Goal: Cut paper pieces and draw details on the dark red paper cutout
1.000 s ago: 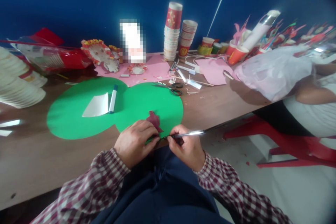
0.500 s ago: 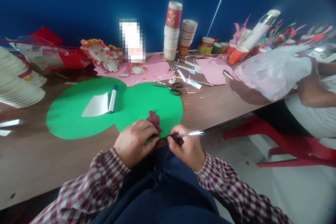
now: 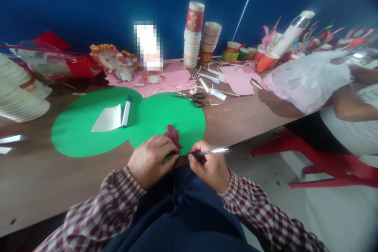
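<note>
My left hand [image 3: 151, 160] is closed on a small dark red paper piece [image 3: 173, 136] at the near edge of the wooden table [image 3: 35, 181]. My right hand [image 3: 210, 166] is closed around a thin silvery tool [image 3: 214, 151] whose tip meets the paper by my left fingers. Both hands hover over the near rim of a large green paper sheet [image 3: 88, 126] cut as two joined circles. On that sheet lie a white paper scrap [image 3: 108, 119] and a blue-capped marker [image 3: 126, 110].
Black scissors [image 3: 195, 99], pink paper [image 3: 171, 78] and scraps lie beyond the green sheet. Stacked paper cups [image 3: 193, 35] stand against the blue wall. Paper plates [image 3: 20, 94] pile at left. At right, another person's arm [image 3: 351, 106], a white plastic bag [image 3: 307, 78] and red stools [image 3: 325, 165].
</note>
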The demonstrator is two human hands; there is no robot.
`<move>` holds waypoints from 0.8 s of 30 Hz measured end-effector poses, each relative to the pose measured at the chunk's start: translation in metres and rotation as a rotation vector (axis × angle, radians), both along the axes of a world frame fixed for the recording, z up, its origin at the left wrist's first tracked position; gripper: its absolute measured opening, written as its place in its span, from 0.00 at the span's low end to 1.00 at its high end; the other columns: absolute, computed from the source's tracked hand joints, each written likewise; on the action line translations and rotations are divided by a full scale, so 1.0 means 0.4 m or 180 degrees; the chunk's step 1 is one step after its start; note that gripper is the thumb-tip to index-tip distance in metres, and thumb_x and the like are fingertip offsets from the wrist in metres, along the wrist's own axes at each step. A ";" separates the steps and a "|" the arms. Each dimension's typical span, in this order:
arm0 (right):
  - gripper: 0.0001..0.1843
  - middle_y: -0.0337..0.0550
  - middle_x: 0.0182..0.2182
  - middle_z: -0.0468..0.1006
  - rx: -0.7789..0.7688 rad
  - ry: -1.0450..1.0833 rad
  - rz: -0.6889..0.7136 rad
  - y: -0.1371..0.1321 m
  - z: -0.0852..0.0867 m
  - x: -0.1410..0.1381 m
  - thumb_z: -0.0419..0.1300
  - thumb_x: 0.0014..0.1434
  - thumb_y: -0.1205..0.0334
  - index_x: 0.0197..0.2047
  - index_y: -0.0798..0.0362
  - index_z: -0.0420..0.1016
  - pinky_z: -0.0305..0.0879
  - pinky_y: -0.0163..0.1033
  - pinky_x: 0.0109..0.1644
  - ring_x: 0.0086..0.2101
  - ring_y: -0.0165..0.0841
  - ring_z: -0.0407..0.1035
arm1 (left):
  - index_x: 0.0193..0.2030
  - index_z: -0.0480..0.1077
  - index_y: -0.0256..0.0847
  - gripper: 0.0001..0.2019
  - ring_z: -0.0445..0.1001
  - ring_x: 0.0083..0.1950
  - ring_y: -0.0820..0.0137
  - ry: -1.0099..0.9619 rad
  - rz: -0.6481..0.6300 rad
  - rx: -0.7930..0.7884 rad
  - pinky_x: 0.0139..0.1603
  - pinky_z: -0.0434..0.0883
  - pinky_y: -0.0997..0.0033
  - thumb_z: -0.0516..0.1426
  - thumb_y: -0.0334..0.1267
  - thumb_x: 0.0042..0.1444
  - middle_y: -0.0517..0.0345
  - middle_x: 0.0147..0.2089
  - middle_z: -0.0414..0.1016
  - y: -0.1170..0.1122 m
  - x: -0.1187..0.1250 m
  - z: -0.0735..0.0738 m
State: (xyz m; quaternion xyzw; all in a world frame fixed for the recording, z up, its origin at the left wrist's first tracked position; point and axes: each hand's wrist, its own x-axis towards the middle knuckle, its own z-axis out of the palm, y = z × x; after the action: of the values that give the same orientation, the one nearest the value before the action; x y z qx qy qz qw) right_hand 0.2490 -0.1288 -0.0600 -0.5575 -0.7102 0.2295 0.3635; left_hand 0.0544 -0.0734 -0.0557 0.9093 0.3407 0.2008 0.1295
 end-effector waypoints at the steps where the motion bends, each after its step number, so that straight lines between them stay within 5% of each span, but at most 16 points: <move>1: 0.05 0.39 0.26 0.73 0.0004 0.0003 0.0000 0.000 0.000 0.000 0.55 0.58 0.61 0.34 0.53 0.68 0.59 0.31 0.30 0.28 0.30 0.68 | 0.38 0.71 0.40 0.07 0.69 0.43 0.66 0.0000 0.0001 -0.0003 0.46 0.67 0.62 0.54 0.39 0.58 0.55 0.38 0.72 0.000 0.000 0.000; 24: 0.06 0.39 0.25 0.73 0.0105 0.0018 -0.0097 0.000 -0.010 -0.001 0.56 0.58 0.60 0.33 0.53 0.68 0.59 0.31 0.27 0.26 0.29 0.68 | 0.38 0.70 0.41 0.07 0.68 0.44 0.66 0.0025 0.0015 -0.0078 0.47 0.66 0.62 0.54 0.39 0.58 0.56 0.39 0.72 -0.001 0.001 0.000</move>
State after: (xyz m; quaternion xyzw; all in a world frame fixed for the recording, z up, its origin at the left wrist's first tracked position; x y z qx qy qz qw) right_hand 0.2485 -0.1288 -0.0638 -0.5616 -0.7042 0.2138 0.3781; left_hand 0.0547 -0.0737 -0.0557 0.9076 0.3458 0.1934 0.1388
